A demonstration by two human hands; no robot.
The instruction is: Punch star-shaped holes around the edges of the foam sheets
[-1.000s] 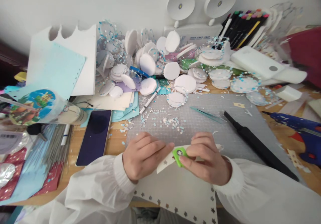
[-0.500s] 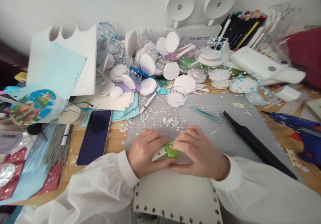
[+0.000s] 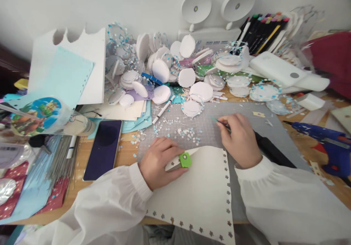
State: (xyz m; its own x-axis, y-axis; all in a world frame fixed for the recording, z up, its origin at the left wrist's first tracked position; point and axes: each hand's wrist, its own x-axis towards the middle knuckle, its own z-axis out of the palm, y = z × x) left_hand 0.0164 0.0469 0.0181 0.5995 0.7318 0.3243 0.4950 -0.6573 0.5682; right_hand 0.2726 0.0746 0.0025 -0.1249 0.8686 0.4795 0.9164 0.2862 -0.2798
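My left hand [image 3: 159, 163] is closed on a small green craft punch [image 3: 185, 160] and the paper edge, thumb and fingers on either side. The cream sheet of paper [image 3: 194, 190] has flower-shaped holes punched along its edges and bows upward near the punch. To the right, my right hand [image 3: 238, 139] pinches the teal tweezers [image 3: 216, 119], whose tip pokes out left of the fingers; the rest of them is hidden. Small white and blue paper flowers [image 3: 189, 133] lie scattered on the grey cutting mat [image 3: 208, 109] between and beyond the hands.
A black tool [image 3: 274, 151] lies by my right wrist, with a blue glue gun [image 3: 323, 137] farther right. On the left are a phone [image 3: 102, 150] and a lidded cup [image 3: 41, 117]. White discs [image 3: 201, 91] with beaded sprigs crowd the back below a twin-head lamp [image 3: 196, 9].
My right hand has let go of the punch, moved up and right, and taken hold of the tweezers. My left hand stays at the punch; the paper's right side is uncovered.
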